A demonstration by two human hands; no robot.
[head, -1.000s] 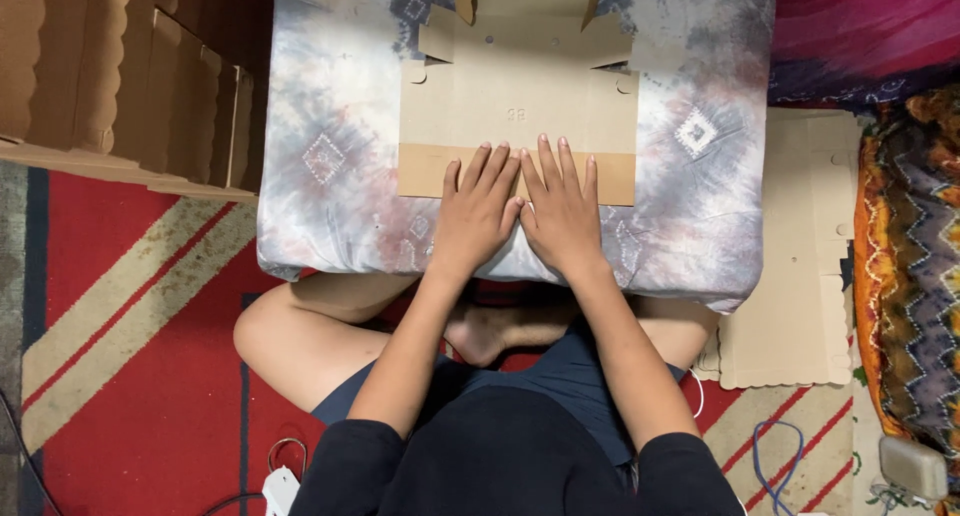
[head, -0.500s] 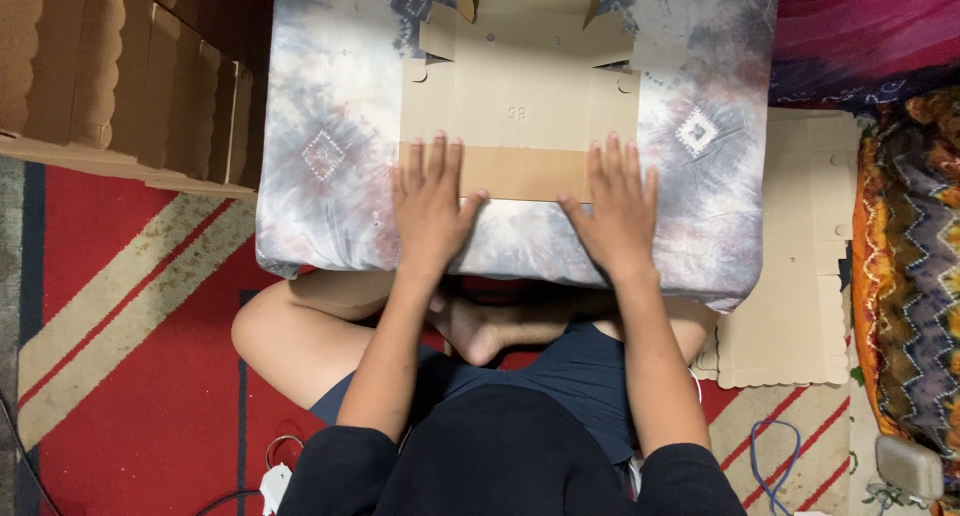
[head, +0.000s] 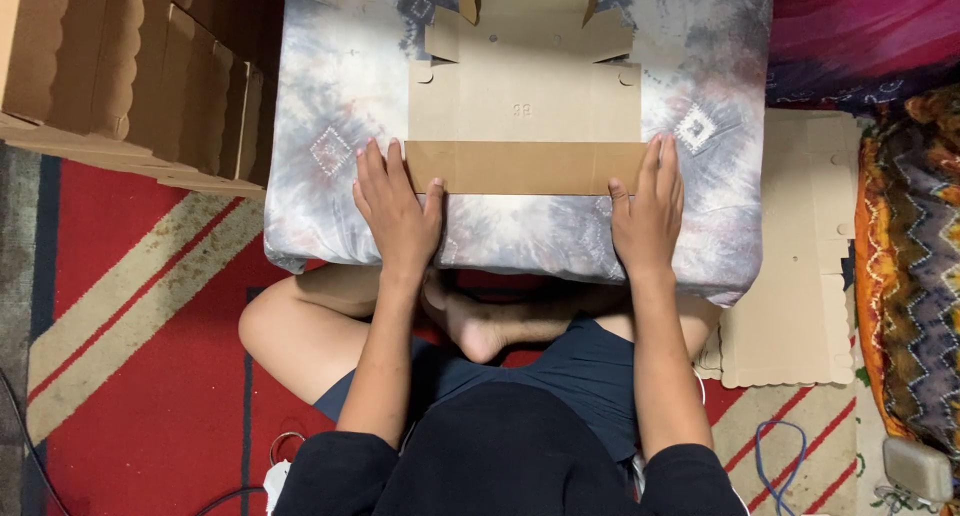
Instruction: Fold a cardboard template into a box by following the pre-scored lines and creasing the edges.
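A stack of folded boxes [head: 130, 76] stands at the upper left, on a red rug [head: 120, 306] with beige stripes. Flat cardboard sheets [head: 795, 276] lie on the floor at the right, beside a patterned blanket [head: 915, 266]. A blue cable [head: 775, 451] curls near the lower right corner, close to a small grey box [head: 915, 468].
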